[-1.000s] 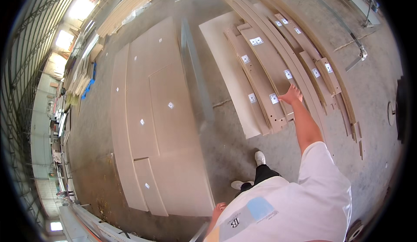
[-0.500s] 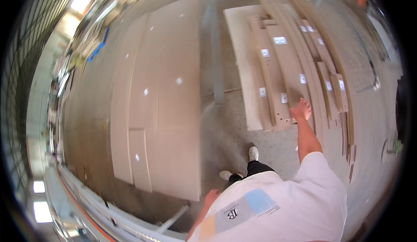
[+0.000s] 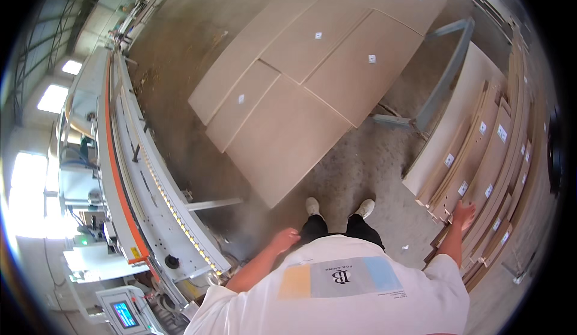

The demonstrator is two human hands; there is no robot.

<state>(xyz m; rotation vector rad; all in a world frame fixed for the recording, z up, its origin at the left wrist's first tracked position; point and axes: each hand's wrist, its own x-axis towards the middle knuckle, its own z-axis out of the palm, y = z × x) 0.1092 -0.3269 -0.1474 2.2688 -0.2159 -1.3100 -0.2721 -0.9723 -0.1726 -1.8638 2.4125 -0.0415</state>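
Note:
My left hand (image 3: pixel 285 239) hangs beside my left thigh, its fingers curled in with nothing visible in them. Out to the right, my right hand (image 3: pixel 463 215) has its fingers apart, over the near ends of several long narrow brown boards (image 3: pixel 488 148) with white labels. Whether it touches them I cannot tell, but it grips nothing that shows. Ahead of my feet lie large flat brown panels (image 3: pixel 312 130), edge to edge, a few with small white labels. A smaller labelled panel (image 3: pixel 243 97) fits among them at the left.
On the left runs a long machine (image 3: pixel 129 172) with an orange strip and a row of yellow rollers. Its control box with a lit screen (image 3: pixel 125 314) stands at lower left. A grey metal frame (image 3: pixel 442 82) sits between the panels and the narrow boards. A pale sheet (image 3: pixel 472 94) lies beneath those boards.
My body and view have turned left, bringing the machine into fuller view. The panels now lie slanted ahead, and the narrow boards have shifted toward the right rim. My feet stand side by side.

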